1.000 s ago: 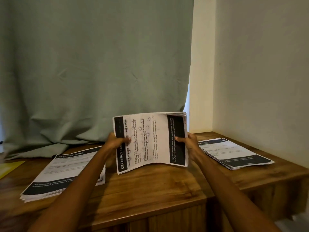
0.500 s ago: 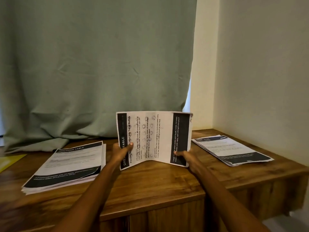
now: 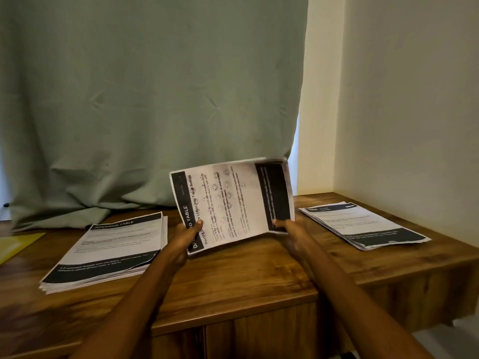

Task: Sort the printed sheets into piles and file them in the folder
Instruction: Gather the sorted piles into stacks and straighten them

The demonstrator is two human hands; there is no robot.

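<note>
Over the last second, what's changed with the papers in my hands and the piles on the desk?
The held bundle of sheets went from standing with its lower edge on the desk to lifted clear and tilted. The left hand and right hand kept their grip on its lower corners. The left pile, the right pile and the yellow folder stayed put.

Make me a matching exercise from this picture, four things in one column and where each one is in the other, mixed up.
Things:
1. held sheets
2. thick pile
3. thin pile
4. yellow folder

Places:
A. far left edge of the table
B. table's right side, near the wall
C. lifted between left hand and right hand
D. table's left side, beside the left forearm

Pairs: 1-C, 2-D, 3-B, 4-A
</note>
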